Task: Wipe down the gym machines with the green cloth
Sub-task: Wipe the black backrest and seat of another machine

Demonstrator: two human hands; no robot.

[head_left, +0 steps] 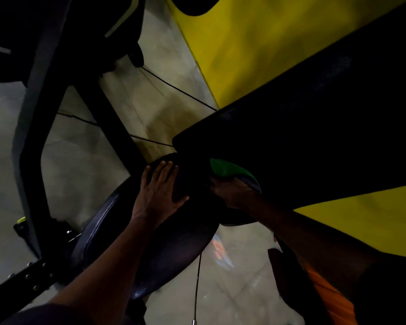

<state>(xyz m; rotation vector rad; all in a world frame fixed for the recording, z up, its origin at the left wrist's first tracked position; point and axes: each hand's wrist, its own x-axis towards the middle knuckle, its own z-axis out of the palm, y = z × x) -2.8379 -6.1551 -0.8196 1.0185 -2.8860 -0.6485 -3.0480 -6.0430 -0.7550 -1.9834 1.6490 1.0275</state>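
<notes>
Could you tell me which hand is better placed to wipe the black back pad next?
Right. The right hand holds the green cloth at the edge of the back pad; the left hand lies flat, without cloth, on the seat pad.

The shadow is swallowing my right hand (pixel 232 193), and the green cloth (pixel 230 168) is covering its fingers, so I am not making out whether they are curling round it or pressing flat. The cloth's far edge is sinking into the dark back pad (pixel 314 137) (which is running off the right edge). The machine frame (pixel 29 137) is getting cut off at the left and far edges. An orange smear (pixel 217 248) on the floor (pixel 232 289) is blurring past recognition.
</notes>
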